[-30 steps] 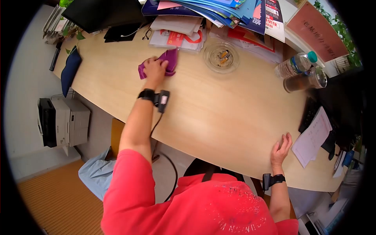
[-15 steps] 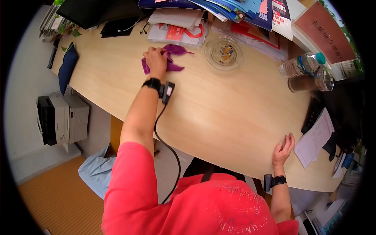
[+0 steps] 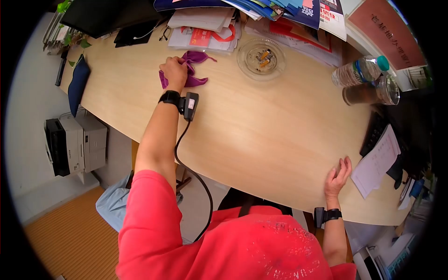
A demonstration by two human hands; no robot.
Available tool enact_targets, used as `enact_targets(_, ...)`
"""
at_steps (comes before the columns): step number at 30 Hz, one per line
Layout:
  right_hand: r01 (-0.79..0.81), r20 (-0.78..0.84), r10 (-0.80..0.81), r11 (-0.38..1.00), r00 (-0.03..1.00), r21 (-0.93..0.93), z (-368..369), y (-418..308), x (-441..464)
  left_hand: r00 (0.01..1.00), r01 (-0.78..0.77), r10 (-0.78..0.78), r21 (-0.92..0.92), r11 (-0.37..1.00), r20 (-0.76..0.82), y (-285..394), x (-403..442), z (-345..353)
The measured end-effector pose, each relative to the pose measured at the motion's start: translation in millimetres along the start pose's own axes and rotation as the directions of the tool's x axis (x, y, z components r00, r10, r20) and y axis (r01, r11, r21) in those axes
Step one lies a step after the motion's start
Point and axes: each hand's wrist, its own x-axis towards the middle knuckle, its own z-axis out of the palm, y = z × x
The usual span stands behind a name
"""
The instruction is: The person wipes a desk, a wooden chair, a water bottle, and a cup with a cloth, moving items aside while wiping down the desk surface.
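1. Cloth [image 3: 194, 57]: purple.
2. Bench [image 3: 261, 135]: pale tan, wood-grain pattern.
3. Shirt [image 3: 280, 247]: red, speckled whitish print.
4. Wristbands [image 3: 171, 97]: black.
5. Bottle cap [image 3: 383, 63]: teal.
6. Sign [image 3: 385, 35]: brownish red, dark lettering.
7. Printer [image 3: 74, 145]: black and off-white.

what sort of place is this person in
Most likely an office: a wide wood-toned desk bears stacked papers and blue folders, and what looks like a printer stands off to the left.
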Motion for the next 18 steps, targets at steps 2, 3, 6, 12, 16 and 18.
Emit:
enact_targets(2, -0.001, -0.006, 0.001, 1.000, 1.000, 0.004, 1.5, 1.5, 0.5, 0.999, -0.028, 0.033, -0.110, 0.994, 0.043, 10.3, -16.6, -1.6)
enact_targets(3, -0.003, -0.009, 0.003, 1.000, 1.000, 0.005, 2.2, 1.7, -0.6, 0.994, -0.113, 0.114, -0.072, 0.991, -0.002, 12.8, -23.1, -1.1)
enact_targets(6, 0.010, 0.004, -0.010, 1.000, 1.000, 0.013, -0.1, 1.0, 0.3, 0.992, -0.127, 0.126, -0.055, 0.990, -0.024, -2.5, -11.1, 1.2)
enact_targets(12, 0.003, -0.021, -0.002, 0.999, 1.000, 0.045, 0.8, -1.6, 0.2, 0.991, -0.130, 0.132, 0.045, 0.990, -0.038, 3.1, -6.3, -0.9)
enact_targets(16, 0.007, -0.004, -0.007, 1.000, 1.000, 0.017, -0.9, -0.9, -0.7, 0.990, -0.137, 0.139, -0.118, 0.983, 0.010, 4.9, -25.4, 1.3)
enact_targets(18, 0.015, -0.015, -0.015, 1.000, 1.000, 0.011, 0.4, 1.7, 0.3, 0.994, -0.073, 0.073, 0.006, 0.997, -0.076, -3.6, -12.3, 0.4)
